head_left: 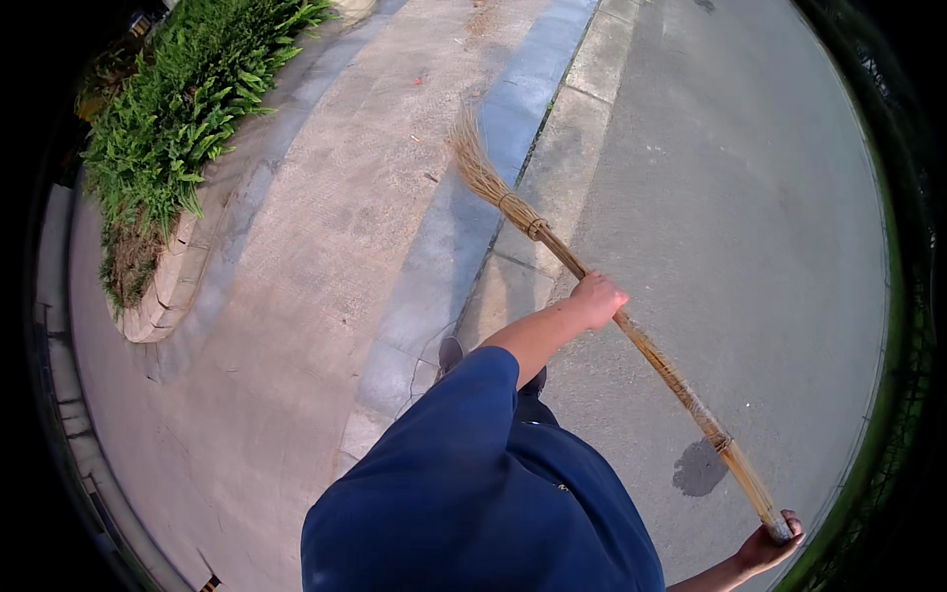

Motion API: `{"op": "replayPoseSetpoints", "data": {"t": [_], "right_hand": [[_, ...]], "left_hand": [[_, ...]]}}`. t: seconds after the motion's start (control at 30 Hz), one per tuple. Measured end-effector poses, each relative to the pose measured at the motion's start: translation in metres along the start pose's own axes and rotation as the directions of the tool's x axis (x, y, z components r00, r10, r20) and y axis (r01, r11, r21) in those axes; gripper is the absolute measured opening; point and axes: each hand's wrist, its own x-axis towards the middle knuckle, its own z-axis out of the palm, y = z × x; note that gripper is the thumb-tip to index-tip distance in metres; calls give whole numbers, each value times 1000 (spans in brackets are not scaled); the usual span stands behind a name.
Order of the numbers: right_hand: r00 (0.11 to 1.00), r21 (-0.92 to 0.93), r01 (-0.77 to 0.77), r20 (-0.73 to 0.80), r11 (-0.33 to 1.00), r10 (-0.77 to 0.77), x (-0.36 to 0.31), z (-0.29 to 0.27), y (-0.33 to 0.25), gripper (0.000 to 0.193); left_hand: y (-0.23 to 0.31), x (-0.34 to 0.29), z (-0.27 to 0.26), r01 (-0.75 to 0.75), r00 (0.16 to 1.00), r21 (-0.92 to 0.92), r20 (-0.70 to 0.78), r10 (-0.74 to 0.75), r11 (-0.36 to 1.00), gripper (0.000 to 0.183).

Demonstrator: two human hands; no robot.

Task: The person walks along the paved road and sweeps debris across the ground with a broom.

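A long straw broom (681, 385) slants across the view from lower right to upper middle. My left hand (599, 300) is wrapped round its handle just below the bound bristles, with the left arm reaching across my body. At the butt end of the handle, low on the right, my right hand (771, 545) grips with its fingers curled round it. The bristles fan out and bend to the left over the pale paved walk and its bluish-grey border strip. Whether their tips touch the ground I cannot tell.
The paved walk (326, 257) lies to the left, with scattered bits of leaf on it. A kerb strip (582, 118) parts it from the grey road (760, 227). Green ferny plants (197, 109) fill a kerbed bed at the upper left. A dark patch (698, 468) marks the road.
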Motion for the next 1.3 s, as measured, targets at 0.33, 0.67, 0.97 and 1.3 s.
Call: {"op": "replayPoseSetpoints", "data": {"t": [0.33,0.67,0.97,1.3], "right_hand": [[884,-323,125,466,938,42,14,121,-13,26],[638,-335,-248,649,909,413,36,167,154,28],[686,-15,-282,695,959,213,264,105,57,23],[589,-306,-278,695,911,413,92,184,166,21]], "left_hand": [[-49,-119,31,298,953,-167,-7,-303,940,10],[-81,-300,75,727,662,13,251,-706,686,17],[19,-111,42,336,926,-297,-70,-371,894,10],[-26,-265,133,718,696,-202,221,-684,666,13]]}}
